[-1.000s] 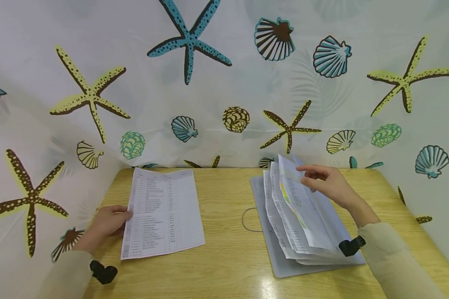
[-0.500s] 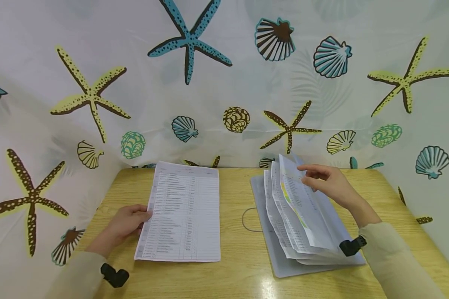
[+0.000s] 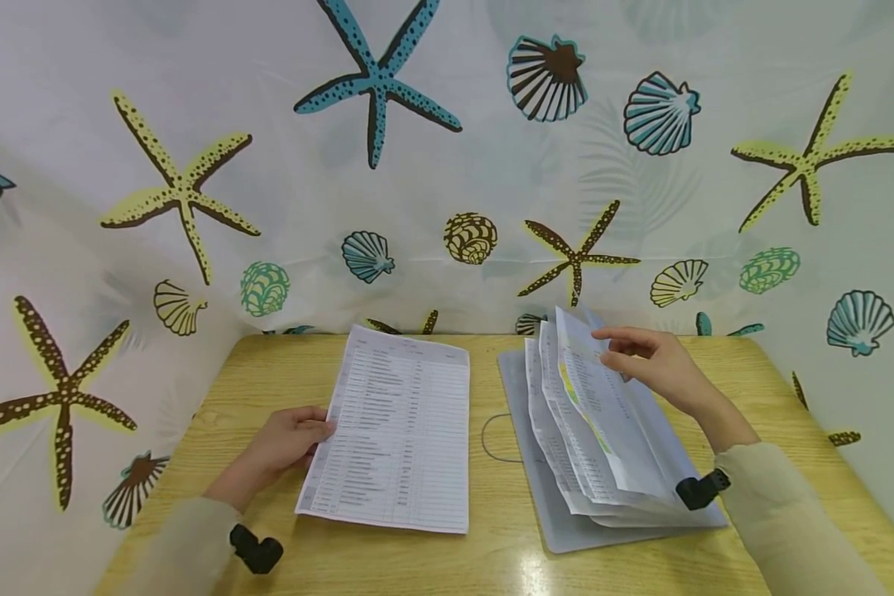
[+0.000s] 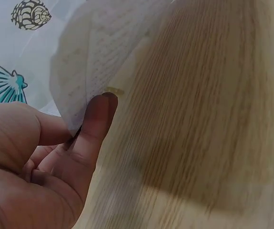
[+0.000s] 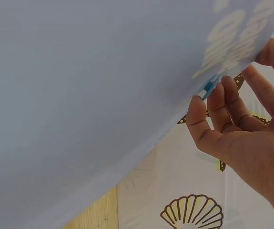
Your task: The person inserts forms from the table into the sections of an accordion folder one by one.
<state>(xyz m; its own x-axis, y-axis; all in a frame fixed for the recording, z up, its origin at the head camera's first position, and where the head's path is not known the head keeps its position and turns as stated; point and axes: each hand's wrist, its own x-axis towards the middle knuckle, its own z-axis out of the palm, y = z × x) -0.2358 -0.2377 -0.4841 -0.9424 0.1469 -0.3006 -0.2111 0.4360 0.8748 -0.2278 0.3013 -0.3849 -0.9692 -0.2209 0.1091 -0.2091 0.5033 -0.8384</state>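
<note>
My left hand pinches the left edge of a printed sheet of paper, lined like a table, between thumb and fingers. In the left wrist view the sheet's underside rises from the fingertips, tilted over the wood. On the right lies a pale blue-grey folder, opened out, with several printed sheets fanned up inside. My right hand holds up the folder's far edge. Seen from the right wrist, the folder's cover bears pale lettering, and thumb and fingers grip its rim beside a small blue piece.
A thin grey cord loops out from the folder's left side onto the wooden table. Behind and to both sides hangs a white curtain printed with starfish and shells. One inner sheet has yellow and green marks along its edge.
My left hand has carried the printed sheet rightward, closer to the folder, and the sheet has turned slightly on the way. The right hand and the folder have stayed almost still.
</note>
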